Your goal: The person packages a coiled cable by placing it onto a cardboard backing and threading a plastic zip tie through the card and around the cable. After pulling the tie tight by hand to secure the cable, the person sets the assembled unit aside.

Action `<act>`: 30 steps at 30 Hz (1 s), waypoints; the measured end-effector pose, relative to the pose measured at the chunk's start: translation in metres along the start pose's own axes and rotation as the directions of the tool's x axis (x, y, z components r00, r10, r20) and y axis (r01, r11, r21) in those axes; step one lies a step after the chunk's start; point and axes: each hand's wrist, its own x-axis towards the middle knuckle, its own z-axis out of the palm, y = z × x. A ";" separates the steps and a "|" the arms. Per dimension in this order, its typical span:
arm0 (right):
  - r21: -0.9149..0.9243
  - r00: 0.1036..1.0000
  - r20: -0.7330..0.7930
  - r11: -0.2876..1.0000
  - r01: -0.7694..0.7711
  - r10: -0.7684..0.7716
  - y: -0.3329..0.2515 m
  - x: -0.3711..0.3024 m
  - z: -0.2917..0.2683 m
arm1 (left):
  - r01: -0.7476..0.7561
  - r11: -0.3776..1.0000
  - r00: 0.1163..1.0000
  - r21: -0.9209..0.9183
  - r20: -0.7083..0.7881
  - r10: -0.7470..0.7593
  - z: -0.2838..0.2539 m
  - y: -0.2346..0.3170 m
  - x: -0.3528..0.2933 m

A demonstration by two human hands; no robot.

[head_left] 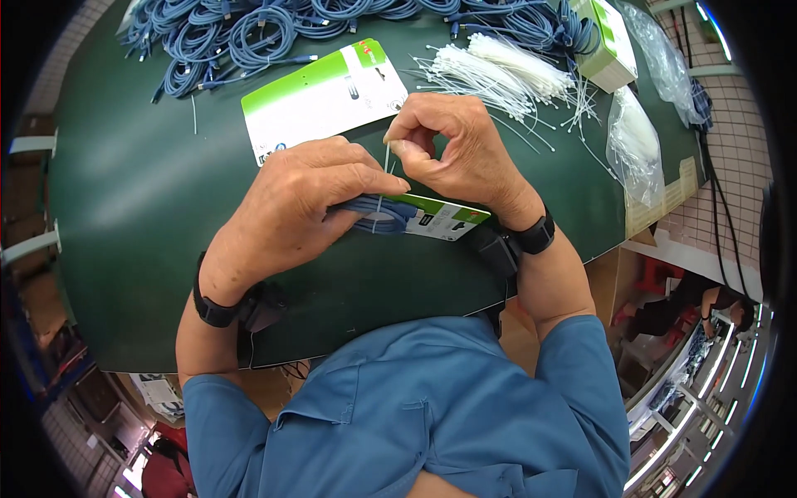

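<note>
Head view: my L hand (303, 195) is closed on the blue cable coil (388, 220), thumb below & fingers over the top, so part of the coil's hidden. Coil's in front of me, ctr of pic, lying against the green-&-white card (448, 221), which sticks out to the R of it, tilted. A white cable tie (387, 158) crosses the front of the coil & runs up to my R hand (452, 145), pinched narrow on its upper end btwn thumb & index, w/ a gap inside the curl of my fingers. Can't tell how the tie's fastened behind the coil.

Just beyond my hands, flat on the dark green table (149, 224): more green-&-white cards (324, 95), approx. stacked. Far edge, L to ctr: heap of blue cables (261, 37), coiled; one loose white tie (195, 114) near it. Far R: pile of white ties (498, 79), ends fanned out, next to a green-&-white box (610, 46); clear bag w/ white contents (635, 149) nearer the R edge. Black bands on both wrists, e.g. R wristband (535, 236). Co-worker (697, 303) in bkgd, far R.
</note>
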 end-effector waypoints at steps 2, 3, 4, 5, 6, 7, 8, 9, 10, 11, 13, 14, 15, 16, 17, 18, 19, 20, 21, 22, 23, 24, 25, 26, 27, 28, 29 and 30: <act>0.027 0.999 0.028 0.999 -0.027 0.026 -0.001 0.000 0.000 | -0.041 0.997 0.999 0.072 -0.022 0.042 0.002 0.005 0.000; 0.024 1.000 0.023 1.000 -0.014 0.014 -0.003 0.000 0.001 | -0.062 0.992 0.997 0.106 -0.032 0.066 0.004 0.008 0.000; 0.022 1.000 0.018 1.000 -0.002 0.002 -0.005 -0.001 0.002 | -0.064 0.992 0.997 0.107 -0.028 0.067 0.004 0.011 0.000; 0.021 1.000 0.014 1.000 0.010 -0.010 -0.006 -0.001 0.003 | -0.067 0.988 0.997 0.141 -0.035 0.072 0.004 0.014 -0.001; 0.023 1.000 0.010 1.000 0.009 -0.009 -0.006 -0.001 0.004 | -0.068 0.982 0.996 0.174 -0.041 0.076 0.004 0.018 -0.001; 0.019 1.000 0.008 1.000 0.014 -0.014 -0.006 -0.002 0.004 | -0.069 0.976 0.996 0.207 -0.047 0.081 0.005 0.021 -0.002; 0.016 1.000 0.008 1.000 0.021 -0.021 -0.006 -0.002 0.004 | -0.068 0.976 0.996 0.208 -0.045 0.079 0.006 0.023 -0.003; 0.014 1.000 0.007 1.000 0.027 -0.027 -0.006 -0.002 0.004 | -0.034 0.985 0.998 0.167 -0.049 0.042 0.008 0.026 -0.004; 0.017 1.000 0.005 1.000 0.026 -0.026 -0.005 -0.002 0.005 | 0.001 0.992 0.999 0.124 -0.050 0.005 0.010 0.028 -0.004; 0.006 0.999 0.006 0.999 0.036 -0.036 -0.004 -0.002 0.006 | 0.036 0.996 0.998 0.081 -0.049 -0.033 0.011 0.028 -0.003; -0.019 0.998 0.011 0.998 0.061 -0.061 -0.003 -0.002 0.007 | 0.020 0.993 0.998 0.113 -0.060 -0.013 0.014 0.027 -0.001; -0.022 0.998 0.011 0.998 0.064 -0.063 -0.002 -0.002 0.008 | 0.001 0.990 0.997 0.145 -0.074 0.009 0.015 0.027 0.000; -0.038 0.998 0.021 0.997 0.068 -0.067 -0.002 -0.002 0.008 | -0.017 0.984 0.996 0.177 -0.089 0.033 0.016 0.026 0.000; -0.055 0.997 0.031 0.996 0.073 -0.072 -0.002 -0.001 0.009 | -0.021 0.984 0.995 0.179 -0.092 0.038 0.016 0.026 0.000; -0.073 0.996 0.042 0.994 0.080 -0.077 -0.002 -0.001 0.008 | -0.025 0.976 0.996 0.215 -0.081 0.043 0.016 0.026 -0.001; -0.076 0.996 0.040 0.993 0.085 -0.082 0.000 0.000 0.007 | -0.027 0.968 0.997 0.251 -0.069 0.046 0.017 0.025 -0.002; -0.051 0.996 0.086 0.998 0.038 -0.034 0.002 0.000 0.004 | -0.030 0.957 0.997 0.288 -0.058 0.049 0.017 0.024 -0.001; -0.030 0.991 0.132 1.000 -0.009 0.012 0.002 0.000 0.001 | -0.035 0.955 0.996 0.295 -0.063 0.055 0.015 0.025 -0.001; -0.011 0.982 0.180 0.998 -0.054 0.056 0.003 0.001 -0.002 | -0.012 0.957 0.995 0.291 -0.088 0.039 0.013 0.026 -0.001; -0.017 0.983 0.180 0.999 -0.042 0.044 0.002 0.002 -0.006 | 0.011 0.958 0.993 0.288 -0.115 0.023 0.010 0.028 0.000; 0.125 0.979 0.134 0.978 -0.167 0.151 0.001 0.002 -0.009 | 0.033 0.958 0.990 0.285 -0.140 0.008 0.008 0.028 0.000; 0.270 0.960 0.105 0.922 -0.278 0.258 0.001 0.001 -0.012 | 0.028 0.955 0.989 0.296 -0.147 0.016 0.005 0.026 0.000; 0.413 0.928 0.097 0.833 -0.367 0.361 0.000 0.002 -0.014 | 0.077 0.986 0.959 0.151 -0.283 -0.031 0.002 0.024 -0.002; 0.412 0.935 0.097 0.841 -0.351 0.342 0.003 0.002 -0.018 | 0.102 0.995 0.909 -0.002 -0.405 -0.094 -0.001 0.022 -0.004; 0.479 0.931 0.033 0.812 -0.335 0.364 0.009 0.000 -0.024 | 0.102 0.982 0.844 -0.156 -0.510 -0.168 -0.003 0.020 -0.004; 0.541 0.918 -0.031 0.779 -0.317 0.396 0.015 -0.004 -0.028 | 0.094 0.985 0.842 -0.146 -0.516 -0.157 -0.005 0.017 -0.003; 0.602 0.898 -0.091 0.743 -0.294 0.430 0.017 -0.004 -0.029 | 0.073 0.939 0.810 -0.336 -0.530 -0.252 -0.007 0.013 -0.001; 0.603 0.905 -0.087 0.745 -0.284 0.416 0.012 -0.001 -0.027 | 0.044 0.860 0.773 -0.508 -0.528 -0.351 -0.010 0.010 -0.001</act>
